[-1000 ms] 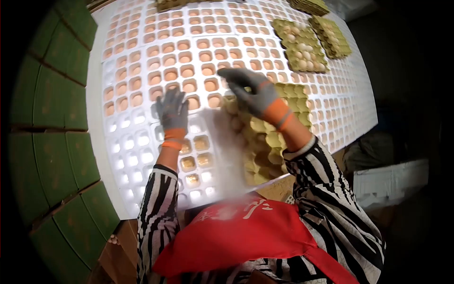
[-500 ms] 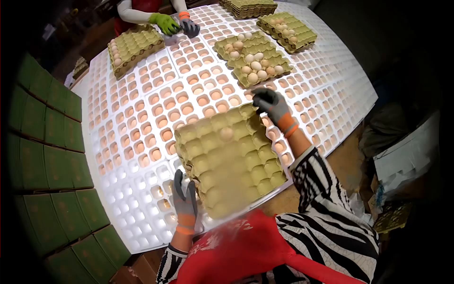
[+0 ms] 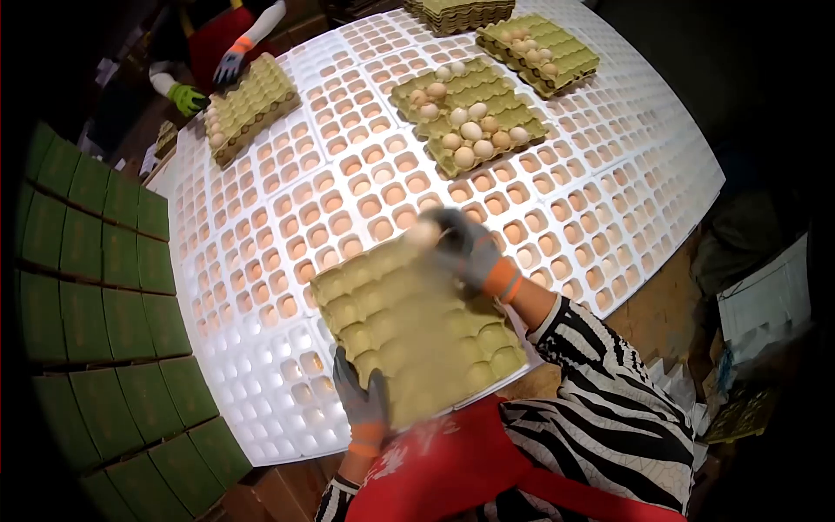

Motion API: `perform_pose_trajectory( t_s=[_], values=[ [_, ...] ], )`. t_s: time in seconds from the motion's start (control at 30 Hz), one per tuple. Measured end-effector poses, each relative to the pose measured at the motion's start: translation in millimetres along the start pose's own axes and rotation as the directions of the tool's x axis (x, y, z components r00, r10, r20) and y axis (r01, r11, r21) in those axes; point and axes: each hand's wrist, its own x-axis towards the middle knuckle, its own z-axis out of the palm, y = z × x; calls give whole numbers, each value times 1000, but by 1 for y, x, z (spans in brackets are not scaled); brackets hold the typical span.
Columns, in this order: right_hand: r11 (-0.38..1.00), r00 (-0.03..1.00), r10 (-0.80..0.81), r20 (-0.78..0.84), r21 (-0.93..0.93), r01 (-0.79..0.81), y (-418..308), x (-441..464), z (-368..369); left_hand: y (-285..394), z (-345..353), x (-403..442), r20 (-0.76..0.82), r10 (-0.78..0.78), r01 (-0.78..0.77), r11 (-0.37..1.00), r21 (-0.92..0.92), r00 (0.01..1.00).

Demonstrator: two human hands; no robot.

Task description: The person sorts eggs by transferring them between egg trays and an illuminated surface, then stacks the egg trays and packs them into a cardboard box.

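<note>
At right hand (image 3: 472,252), pale egg (image 3: 423,233), blurred

Table (image 3: 184,291); white trays (image 3: 252,383), partly egg-filled

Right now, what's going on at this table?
The wearer's grey-gloved left hand is against an olive, moulded-pulp egg tray; the grey-gloved right hand appears to hold a pale, motion-blurred egg near its far edge. Nearby white, square-celled trays hold many eggs. Across the table, a co-worker's gloved hands are at another partly filled pulp tray.
</note>
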Motion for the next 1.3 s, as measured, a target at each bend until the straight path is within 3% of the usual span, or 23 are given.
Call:
perform_pose_trajectory(
  t_s=[0.03,0.07,0.1,0.13,0.17,0.2,0.27,0.37,0.43,0.5,0.53,0.57,0.6,0.67,0.73,0.8,0.87,0.97,1.03,1.07,1.13,1.2,1.3],
  values=[
    [996,993,-17,-118,88,27,19,17,-15,2,1,1,-1,-16,16,1000,-1,1000],
    [993,945,-114,-308,-38,108,43,46,-41,3,1,0,-3,-37,37,999,0,999],
    [969,911,-55,-409,196,147,51,70,-66,0,1,0,-9,-41,41,999,18,999],
    [995,845,-79,-529,4,96,79,99,-94,0,2,-1,-12,-47,47,999,14,999],
    [998,821,-51,-568,5,65,99,125,-116,1,2,-1,-17,-52,52,999,9,998],
    [989,809,-91,-581,-146,6,112,142,-134,4,4,-1,-25,-59,59,998,4,998],
    [854,818,-229,-528,-512,-91,145,174,-159,9,6,0,-32,-61,60,998,-29,998],
    [829,795,-273,-541,-551,-91,138,155,-161,3,1,-2,-11,-51,51,997,-63,999],
    [964,838,-131,-529,-265,-17,122,113,-150,1,2,-2,-3,-56,55,992,-116,998],
    [956,890,-72,-450,-287,-68,106,50,-136,3,-1,-5,-9,-67,64,980,-190,998],
    [965,894,156,-421,-129,-229,95,14,-123,4,-4,-9,-20,-81,74,972,-223,997],
    [945,921,206,-332,-178,-275,77,-23,-110,0,-7,-14,-61,-91,73,967,-245,994],
    [922,926,339,-166,-139,-362,74,-57,-101,2,-10,-18,-58,-113,103,982,-159,992],
    [926,932,359,-55,-103,-363,66,-114,-71,7,-21,-26,-60,-180,182,983,23,982],
    [784,990,36,135,-618,56,69,-148,-54,-15,-15,-34,65,-84,75,990,123,994],
    [855,984,157,85,-510,-93,48,-163,-37,-9,1,-40,-21,-19,18,999,-30,1000],
    [878,988,48,146,-478,28,47,-167,-54,31,-15,-39,-6,8,-8,997,-75,1000],
    [966,965,258,42,20,-259,-9,-142,-44,53,-46,-44,-16,-118,116,991,-59,993],
    [979,990,137,-38,159,-129,-20,-136,-21,16,-60,-55,-102,11,-8,1000,27,995],
    [995,999,43,-5,90,-42,-24,-135,-9,-11,-70,-59,-164,211,-192,973,126,964],
    [995,998,-58,40,87,54,-49,-136,26,-43,-89,-75,-284,224,-226,974,27,932],
    [968,981,-187,56,180,175,-76,-138,51,-38,-100,-98,-345,-175,27,919,-394,922],
    [925,921,-375,109,109,364,-95,-156,110,-65,-125,-176,-495,-200,-150,800,-580,846]
  ],
)
